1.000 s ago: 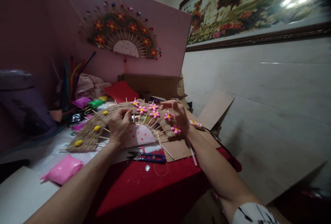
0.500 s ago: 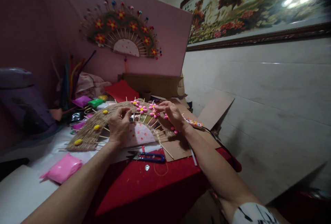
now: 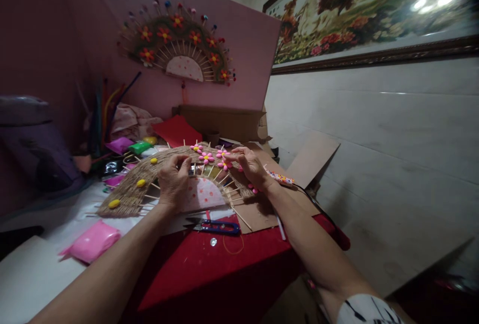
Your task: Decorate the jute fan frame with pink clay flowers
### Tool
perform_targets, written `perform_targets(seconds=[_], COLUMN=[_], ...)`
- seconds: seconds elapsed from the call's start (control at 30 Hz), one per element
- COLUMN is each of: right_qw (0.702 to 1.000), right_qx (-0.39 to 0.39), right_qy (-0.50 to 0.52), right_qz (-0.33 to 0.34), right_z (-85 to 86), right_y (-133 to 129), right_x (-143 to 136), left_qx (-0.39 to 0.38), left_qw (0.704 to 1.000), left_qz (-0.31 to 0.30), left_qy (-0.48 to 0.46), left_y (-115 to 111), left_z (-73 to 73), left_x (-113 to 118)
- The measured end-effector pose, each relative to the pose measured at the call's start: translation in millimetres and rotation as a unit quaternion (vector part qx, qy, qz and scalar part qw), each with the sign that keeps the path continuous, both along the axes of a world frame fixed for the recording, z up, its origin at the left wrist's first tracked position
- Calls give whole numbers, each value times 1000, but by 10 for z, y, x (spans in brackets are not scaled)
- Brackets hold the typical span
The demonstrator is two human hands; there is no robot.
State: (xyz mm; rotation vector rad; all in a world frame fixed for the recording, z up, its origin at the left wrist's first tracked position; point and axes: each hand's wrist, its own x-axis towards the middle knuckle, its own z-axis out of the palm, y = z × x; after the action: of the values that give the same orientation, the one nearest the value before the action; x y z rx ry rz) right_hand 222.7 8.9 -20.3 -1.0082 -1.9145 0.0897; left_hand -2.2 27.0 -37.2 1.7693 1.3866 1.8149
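Observation:
A half-ring fan [image 3: 129, 195] wound with brown cord lies before me, with thin sticks running in to a pink-dotted half-round centre [image 3: 205, 193]. My left hand [image 3: 174, 179] is closed at the fan's inner edge, thumb and fingers pinched on it. Bent over the fan's right part, my right hand [image 3: 250, 164] has its fingertips at a pink flower [image 3: 225, 164] with a yellow middle; whether a petal is between them is hidden. Another pink flower [image 3: 206, 157] sits to the left. Further left on the cord are yellow ovals, one of them a yellow oval [image 3: 141, 183].
Blue thread snips [image 3: 215, 227] lie on the red cloth [image 3: 209, 274] in front, beside a small clear gem [image 3: 213, 242]. A pink clay packet [image 3: 92, 242] is at the left. Cardboard [image 3: 258, 214] lies under the fan's right side. A finished fan [image 3: 183, 67] hangs behind.
The view has shifted very slightly. Both hands and the fan keep nearly the same places, with my fingertips still at the pink flower.

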Motion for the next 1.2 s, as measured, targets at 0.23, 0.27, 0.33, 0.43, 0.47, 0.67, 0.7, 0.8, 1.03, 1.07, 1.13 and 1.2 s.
perform_targets(seconds=[0.23,0.27,0.33,0.43,0.47,0.67,0.7,0.8,1.03,1.07,1.13,1.2], right_qw=[1000,1000,1000,1000,1000,998,997,990,936,930,923,923], right_qx=[14,19,18,5,5,40,47,57,39,32,20,13], right_qy=[0,1,0,8,13,35,47,116,328,345,360,358], right_qz=[-12,-13,-10,-4,-6,-20,-26,-59,-117,-124,-133,-138], right_z=[-20,-19,-16,-4,1,14,8,-24,-36,-29,-20,-24], right_y=[32,33,28,8,1,6,16,54,138,143,150,158], right_x=[17,18,15,7,5,19,27,64,126,126,125,130], left_qx=[6,6,2,-2,-1,1,1,0,-4,-4,-1,2], left_qw=[1000,1000,1000,1000,1000,1000,1000,1000,1000,1000,1000,1000], left_qz=[1,3,2,1,1,5,7,7,11,13,16,20], left_qy=[1,3,3,-2,-2,9,11,13,0,-2,-7,-12], left_y=[11,11,10,11,10,-17,-21,-23,-7,-9,-16,-26], left_z=[-8,-8,-8,-13,-14,3,7,13,11,13,18,23], left_x=[-5,-5,-4,-3,-3,-5,-6,-5,3,5,8,11])
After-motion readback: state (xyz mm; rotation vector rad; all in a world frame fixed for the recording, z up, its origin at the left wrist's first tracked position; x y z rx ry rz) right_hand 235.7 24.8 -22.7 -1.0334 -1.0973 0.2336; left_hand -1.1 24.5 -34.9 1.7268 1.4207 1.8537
